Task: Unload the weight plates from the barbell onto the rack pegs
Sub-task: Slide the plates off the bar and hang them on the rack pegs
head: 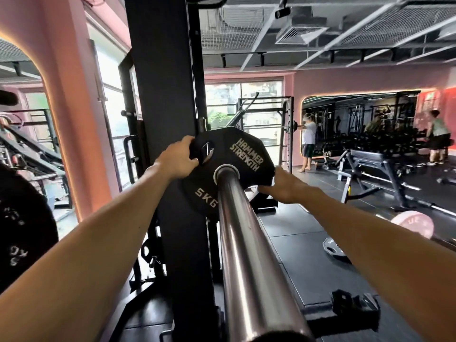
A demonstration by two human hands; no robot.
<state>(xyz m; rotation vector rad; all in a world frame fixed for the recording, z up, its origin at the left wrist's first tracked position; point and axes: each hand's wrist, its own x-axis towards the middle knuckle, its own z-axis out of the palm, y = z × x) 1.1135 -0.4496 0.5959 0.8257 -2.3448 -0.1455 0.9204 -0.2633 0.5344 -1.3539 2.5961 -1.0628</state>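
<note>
A black 5 kg weight plate (244, 154) marked Hammer Strength sits on the chrome barbell sleeve (246, 243), which runs from the bottom of the view toward the rack. My left hand (179, 160) grips the plate's upper left edge, fingers curled through its grip hole. My right hand (283, 185) holds the plate's lower right rim, fingers wrapped behind it. The black rack upright (167, 95) rises directly behind the plate. No rack pegs are plainly visible.
A large black plate (22, 233) hangs at the left edge. On the dark floor lie a grey plate (333, 249) and a pink plate (414, 224). A bench (377, 169) stands at right. Two people stand near the mirror wall far right.
</note>
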